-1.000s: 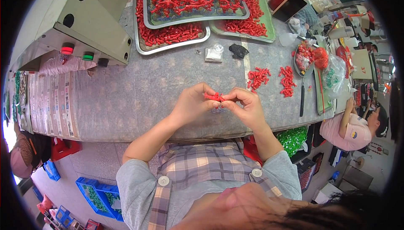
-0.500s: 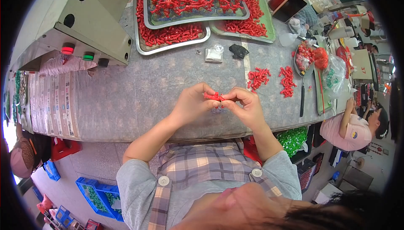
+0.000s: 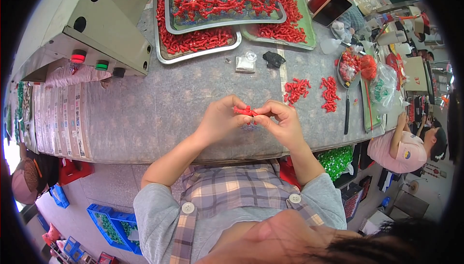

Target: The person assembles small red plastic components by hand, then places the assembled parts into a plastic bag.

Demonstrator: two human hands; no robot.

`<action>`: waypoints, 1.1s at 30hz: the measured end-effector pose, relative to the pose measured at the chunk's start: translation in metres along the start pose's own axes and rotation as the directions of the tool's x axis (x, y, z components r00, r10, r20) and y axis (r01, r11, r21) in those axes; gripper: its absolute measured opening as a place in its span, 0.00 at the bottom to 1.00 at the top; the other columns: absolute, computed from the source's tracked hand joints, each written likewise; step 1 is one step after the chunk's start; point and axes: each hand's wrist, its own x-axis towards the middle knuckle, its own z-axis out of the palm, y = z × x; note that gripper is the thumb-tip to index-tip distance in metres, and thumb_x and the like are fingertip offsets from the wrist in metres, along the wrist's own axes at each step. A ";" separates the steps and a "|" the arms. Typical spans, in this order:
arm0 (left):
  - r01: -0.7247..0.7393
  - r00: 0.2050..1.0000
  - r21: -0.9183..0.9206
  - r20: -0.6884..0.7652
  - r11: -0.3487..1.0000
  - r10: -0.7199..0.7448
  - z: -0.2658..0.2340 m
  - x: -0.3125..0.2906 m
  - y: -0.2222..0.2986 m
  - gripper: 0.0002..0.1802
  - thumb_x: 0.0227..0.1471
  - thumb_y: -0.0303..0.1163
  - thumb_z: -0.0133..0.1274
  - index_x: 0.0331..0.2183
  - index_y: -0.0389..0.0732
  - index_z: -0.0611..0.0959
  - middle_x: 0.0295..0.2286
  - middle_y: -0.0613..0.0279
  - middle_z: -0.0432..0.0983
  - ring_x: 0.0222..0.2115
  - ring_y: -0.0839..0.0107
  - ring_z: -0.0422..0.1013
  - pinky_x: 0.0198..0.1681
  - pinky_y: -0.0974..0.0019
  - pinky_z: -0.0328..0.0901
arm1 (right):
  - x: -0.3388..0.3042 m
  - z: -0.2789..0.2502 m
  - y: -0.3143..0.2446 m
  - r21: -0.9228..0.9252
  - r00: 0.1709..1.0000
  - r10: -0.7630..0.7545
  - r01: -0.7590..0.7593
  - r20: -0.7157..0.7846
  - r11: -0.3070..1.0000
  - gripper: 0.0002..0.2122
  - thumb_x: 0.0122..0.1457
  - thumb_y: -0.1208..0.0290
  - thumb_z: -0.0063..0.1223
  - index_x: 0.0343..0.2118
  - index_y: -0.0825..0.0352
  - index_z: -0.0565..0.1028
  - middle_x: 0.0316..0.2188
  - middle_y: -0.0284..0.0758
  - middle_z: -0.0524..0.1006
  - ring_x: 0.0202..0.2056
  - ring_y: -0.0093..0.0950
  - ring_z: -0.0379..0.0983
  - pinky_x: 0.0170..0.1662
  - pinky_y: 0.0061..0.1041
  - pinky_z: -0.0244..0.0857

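Over the grey tabletop [image 3: 188,104], a small red plastic figure [image 3: 246,111] is pinched between both hands. My left hand [image 3: 221,119] grips its left end with thumb and index finger. On its other end the fingertips of my right hand [image 3: 282,121] press together. A bit of clear plastic shows just under the figure, partly hidden by the fingers. To the right of my hands lie two loose piles of red plastic pieces, a nearer-left pile [image 3: 296,91] and a right pile [image 3: 330,94].
A metal tray [image 3: 227,26] of red figures rests on a tray [image 3: 198,54] and a green tray [image 3: 309,37], both holding red pieces. A machine with buttons [image 3: 92,37] stands left. Beyond the piles are a black-handled tool [image 3: 347,114] and a plastic bag [image 3: 382,90].
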 end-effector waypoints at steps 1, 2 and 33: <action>0.002 1.000 0.002 -0.004 1.000 -0.002 0.000 0.000 0.000 0.09 0.43 0.23 0.58 0.28 0.35 0.74 0.25 0.62 0.75 0.28 0.80 0.70 0.30 0.76 0.65 | 0.000 0.000 0.000 -0.005 1.000 -0.002 0.002 0.001 1.000 0.05 0.47 0.77 0.56 0.27 0.71 0.75 0.21 0.32 0.73 0.23 0.18 0.68 0.28 0.17 0.61; 0.005 1.000 0.005 -0.007 1.000 -0.005 0.000 0.000 0.001 0.09 0.43 0.23 0.58 0.28 0.35 0.74 0.25 0.63 0.75 0.28 0.81 0.70 0.30 0.76 0.65 | 0.000 0.000 -0.001 -0.005 1.000 -0.002 0.002 0.001 1.000 0.05 0.47 0.77 0.56 0.27 0.71 0.75 0.21 0.32 0.73 0.23 0.18 0.68 0.28 0.17 0.61; -0.018 0.705 1.000 -0.003 0.023 0.709 -0.107 0.324 0.157 0.11 0.41 0.35 0.53 0.31 0.43 0.78 0.28 0.55 0.75 0.32 0.55 0.71 0.34 0.57 0.65 | -0.021 -0.075 0.041 0.077 0.894 0.064 -0.033 -0.443 0.996 0.06 0.49 0.78 0.53 0.31 0.72 0.76 0.25 0.31 0.75 0.26 0.16 0.69 0.31 0.15 0.62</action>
